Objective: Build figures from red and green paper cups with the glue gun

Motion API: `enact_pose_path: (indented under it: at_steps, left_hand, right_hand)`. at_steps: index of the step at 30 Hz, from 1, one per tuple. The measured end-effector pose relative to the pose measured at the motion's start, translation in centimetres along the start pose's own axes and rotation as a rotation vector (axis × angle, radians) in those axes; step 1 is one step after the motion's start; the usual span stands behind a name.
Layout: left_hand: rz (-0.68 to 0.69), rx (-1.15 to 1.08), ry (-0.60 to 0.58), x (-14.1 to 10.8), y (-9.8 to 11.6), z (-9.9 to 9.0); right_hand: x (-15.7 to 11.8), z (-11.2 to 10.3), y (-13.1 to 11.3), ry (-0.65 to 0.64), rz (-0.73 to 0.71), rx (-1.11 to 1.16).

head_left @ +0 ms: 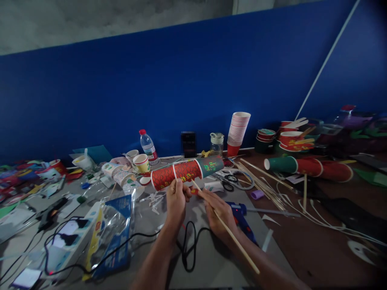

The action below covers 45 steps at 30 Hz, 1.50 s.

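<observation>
My left hand [177, 196] is closed around the lower side of a row of joined paper cups [162, 178], two red ones and a green one at the right end. The row lies roughly level above the table. A thin wooden stick [232, 232] is gripped in my right hand [220, 212], slanting from the underside of the cups down to the lower right. Its upper tip is beside the cups; whether it touches them I cannot tell. Beside my right wrist lies a blue glue gun [242, 221].
Behind the cups stand a water bottle [148, 147], a glass jar [217, 143] and stacked paper cups [238, 133]. Another joined cup row [308, 167] and loose sticks [263, 185] lie right. Scissors [228, 181], a power strip [77, 237] and black cable [193, 245] are nearby.
</observation>
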<state>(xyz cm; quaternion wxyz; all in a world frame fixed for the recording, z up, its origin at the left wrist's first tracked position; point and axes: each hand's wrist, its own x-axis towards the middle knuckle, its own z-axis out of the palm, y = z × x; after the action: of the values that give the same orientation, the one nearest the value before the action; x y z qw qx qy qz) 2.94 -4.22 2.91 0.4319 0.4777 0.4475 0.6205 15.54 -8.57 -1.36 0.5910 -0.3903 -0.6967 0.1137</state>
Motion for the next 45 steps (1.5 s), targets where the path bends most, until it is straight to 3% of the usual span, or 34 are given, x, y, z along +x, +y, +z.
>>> enact_pose_path:
  at_steps: [5,8,10,14,16,18,20,24,29,32,35,40,42,45]
  left_hand:
    - [0.005,-0.047,0.011,0.2,-0.2,0.0]
    - [0.009,-0.053,0.006,0.3,-0.4,0.0]
    - [0.006,-0.062,0.003,0.3,-0.5,0.1]
    - [-0.010,-0.080,0.009,0.2,-0.8,0.1]
    - [-0.009,-0.099,0.006,0.3,-0.9,0.2]
    - [-0.009,-0.122,-0.007,0.4,-0.9,0.3]
    - [-0.019,-0.147,-0.015,0.4,-0.7,0.3]
    - [-0.032,-0.160,-0.011,0.4,-0.5,0.1]
    - [-0.020,-0.151,-0.003,0.3,-0.5,-0.2]
    - [-0.021,-0.126,-0.007,0.3,-0.6,-0.1]
    - [-0.034,-0.137,0.006,0.3,-0.8,-0.1]
    - [-0.070,-0.153,0.003,0.4,-0.8,0.0]
    - [-0.065,-0.162,-0.013,0.4,-0.7,0.1]
    - [-0.071,-0.185,-0.016,0.4,-0.7,0.2]
  right_hand:
    - [0.1,1.4,0.0,0.162,0.429,0.599]
    - [0.0,1.9,0.2,0.214,0.508,0.759]
    - [-0.1,1.7,0.4,0.156,0.405,0.597]
    - [0.0,0.6,0.9,-0.022,-0.054,0.036]
    - [0.2,0.2,1.0,-0.084,-0.241,-0.134]
    - [0.3,-0.1,1.2,-0.126,-0.318,-0.218]
    - [0.2,-0.1,1.2,-0.111,-0.305,-0.211]
    - [-0.1,0.6,0.6,0.005,-0.018,0.062]
    - [-0.1,2.1,-0.4,0.206,0.529,0.746]
    - [0.1,2.3,-0.4,0.252,0.598,0.884]
    - [0.2,1.5,0.0,0.106,0.412,0.583]
    - [0.6,-0.1,0.8,-0.116,-0.154,-0.041]
    - [0.6,-0.2,1.0,-0.161,-0.260,-0.150]
    - [0.3,0.0,0.9,-0.145,-0.244,-0.148]
